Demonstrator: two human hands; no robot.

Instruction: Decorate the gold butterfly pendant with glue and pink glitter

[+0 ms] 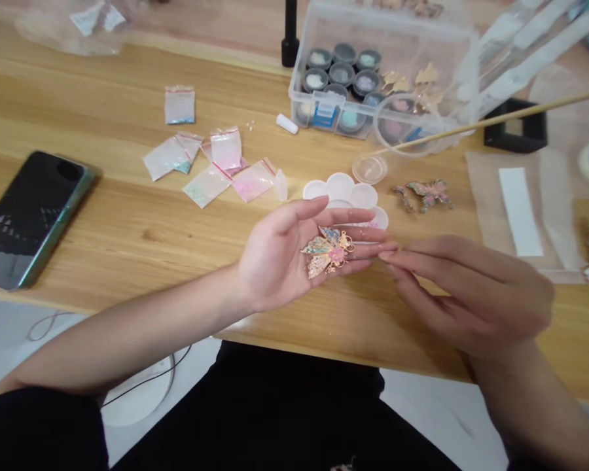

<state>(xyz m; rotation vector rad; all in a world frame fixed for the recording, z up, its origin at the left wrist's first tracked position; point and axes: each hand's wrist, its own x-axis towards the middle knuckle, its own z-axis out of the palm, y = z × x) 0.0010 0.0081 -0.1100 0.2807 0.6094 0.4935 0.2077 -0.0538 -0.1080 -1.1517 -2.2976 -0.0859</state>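
Note:
My left hand (285, 252) is held palm up above the wooden table, fingers stretched out. It holds a gold butterfly ornament (328, 254) lying across the palm and fingers, with blue, green and pale glittery wings and a pink flower. Small specks cling to the fingers. Thumb and fingers of my right hand (471, 288) are pinched together at the left fingertips; whatever they hold, if anything, cannot be made out. Behind the left hand, a white flower-shaped palette (341, 186) is partly hidden. Another colourful butterfly ornament (430, 193) lies farther right on the table.
A clear plastic box (387, 65) holds several small pots and gold pieces. One thin stick (495, 122) slants across its front corner. Several small zip bags (252, 181) lie to the left, near a phone (29, 219). A black square frame (515, 127) and white strip (520, 210) are at right.

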